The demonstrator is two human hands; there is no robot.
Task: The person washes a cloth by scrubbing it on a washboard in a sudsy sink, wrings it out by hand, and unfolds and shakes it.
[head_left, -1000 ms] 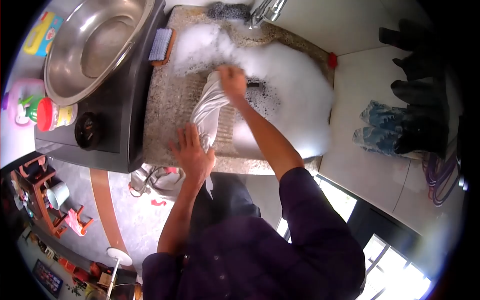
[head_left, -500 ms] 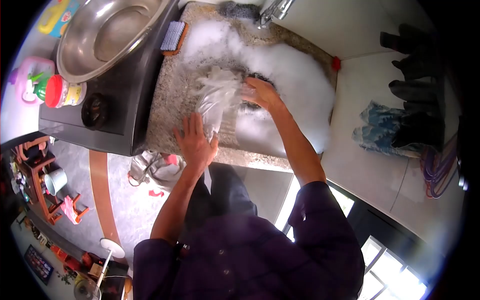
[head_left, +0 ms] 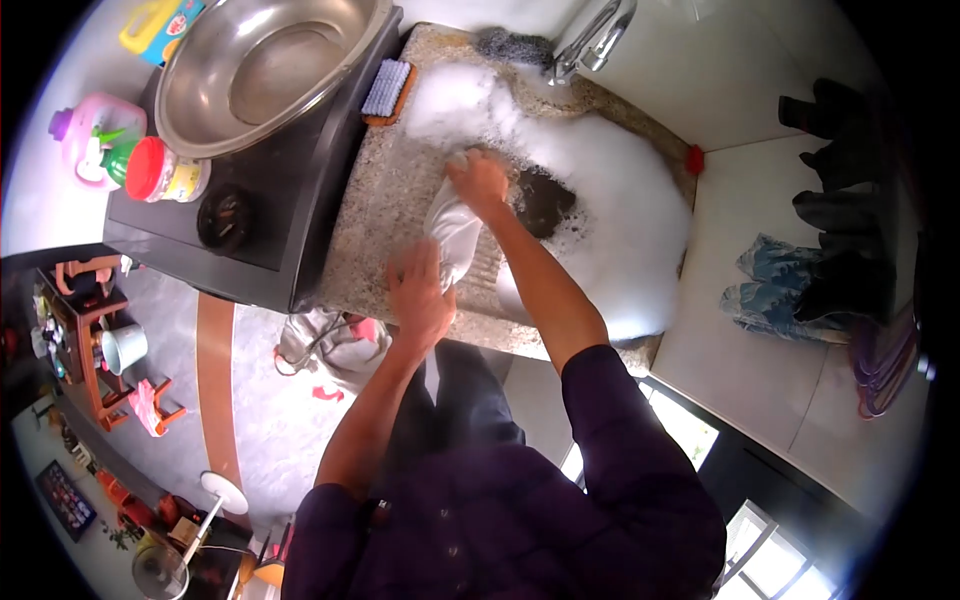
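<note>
A wet white cloth lies bunched lengthwise on the ribbed part of the stone sink. My right hand is closed on its far end, beside the foam. At the near end, my left hand presses on the cloth, its fingers spread on the stone side. White suds cover much of the basin to the right, with a dark patch of water showing just right of my right hand.
Left of the sink, a dark counter bears a metal basin, a red-lidded jar and bottles. A brush rests on the sink's left edge. The faucet stands at the back; gloves hang on the right.
My right hand has gone from the cloth's end to the dark water and back onto the cloth. The cloth's far end was spread half a second ago and is bunched now.
</note>
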